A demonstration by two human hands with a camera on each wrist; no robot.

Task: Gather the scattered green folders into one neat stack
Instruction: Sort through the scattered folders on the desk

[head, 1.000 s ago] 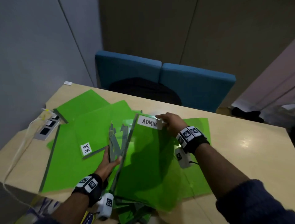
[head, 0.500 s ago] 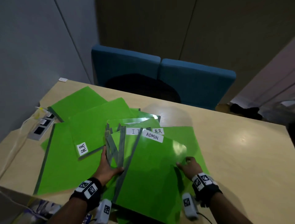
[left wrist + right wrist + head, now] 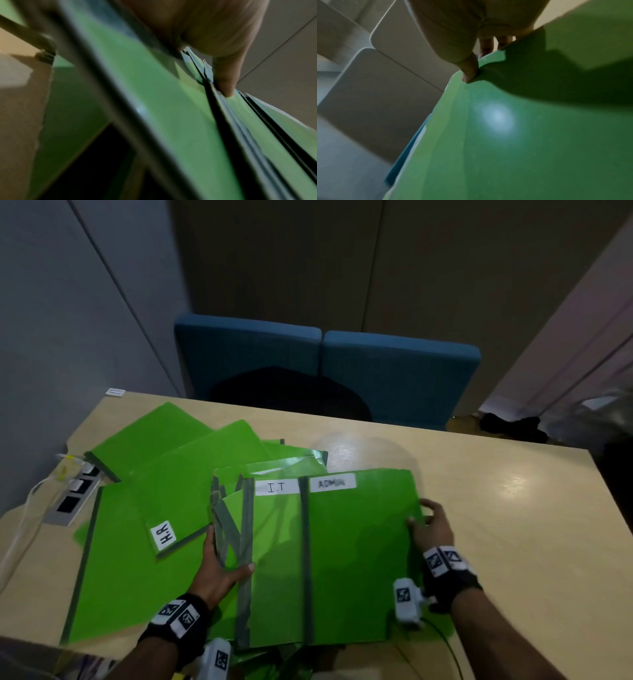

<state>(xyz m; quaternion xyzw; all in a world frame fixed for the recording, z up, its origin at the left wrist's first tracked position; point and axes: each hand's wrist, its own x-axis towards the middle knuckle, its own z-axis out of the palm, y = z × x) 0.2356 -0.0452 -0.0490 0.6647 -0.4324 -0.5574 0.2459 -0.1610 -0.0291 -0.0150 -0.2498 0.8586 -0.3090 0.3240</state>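
Note:
Several green folders lie overlapped on the wooden table (image 3: 513, 525). The ADMIN folder (image 3: 359, 556) lies flat on top, to the right of the I.T folder (image 3: 277, 559). My right hand (image 3: 423, 517) pinches the ADMIN folder's right edge, with the thumb (image 3: 469, 73) on top of the folder (image 3: 522, 135). My left hand (image 3: 229, 556) grips a fan of grey folder spines (image 3: 236, 529), and one finger (image 3: 224, 81) presses on the spines (image 3: 223, 121). The H.R folder (image 3: 191, 491), a far-left folder (image 3: 144, 436) and a large folder (image 3: 130, 577) lie apart to the left.
A power socket strip (image 3: 68, 501) with a white cable is set into the table's left edge. Two blue chairs (image 3: 325, 364) stand behind the table. The near edges of the folders hang over the table's front edge.
The ADMIN folder has gone from tilted up to flat and slid right, uncovering the I.T label. My right hand moved from its top label to its right edge. The left hand stays.

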